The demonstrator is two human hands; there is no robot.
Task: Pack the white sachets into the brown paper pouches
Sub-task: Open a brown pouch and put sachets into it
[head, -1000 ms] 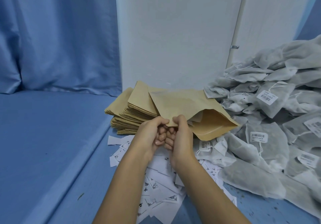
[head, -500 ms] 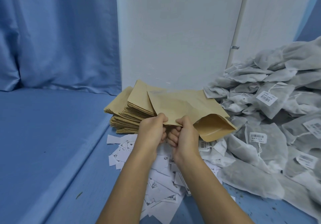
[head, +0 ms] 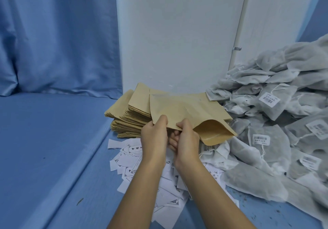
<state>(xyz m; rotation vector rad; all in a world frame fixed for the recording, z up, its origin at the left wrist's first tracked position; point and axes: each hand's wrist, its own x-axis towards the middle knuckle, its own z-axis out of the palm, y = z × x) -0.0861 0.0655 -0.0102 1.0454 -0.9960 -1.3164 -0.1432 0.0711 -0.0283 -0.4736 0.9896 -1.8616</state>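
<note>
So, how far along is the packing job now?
Done: no filled pouch is visible. In hand: the left hand and right hand pinch one brown pouch at its mouth, which gapes open and looks empty. Left: the pile of white sachets on the right and the stack of flat pouches behind the hands, so nearly everything.

Both bare forearms run in from about 6 o'clock and meet mid-frame, backs of the hands facing up. Left hand (head: 154, 136) and right hand (head: 186, 140) sit side by side, nearly touching, thumbs on top and fingers curled under, each pinching the near edge of one brown pouch (head: 186, 108).
</note>
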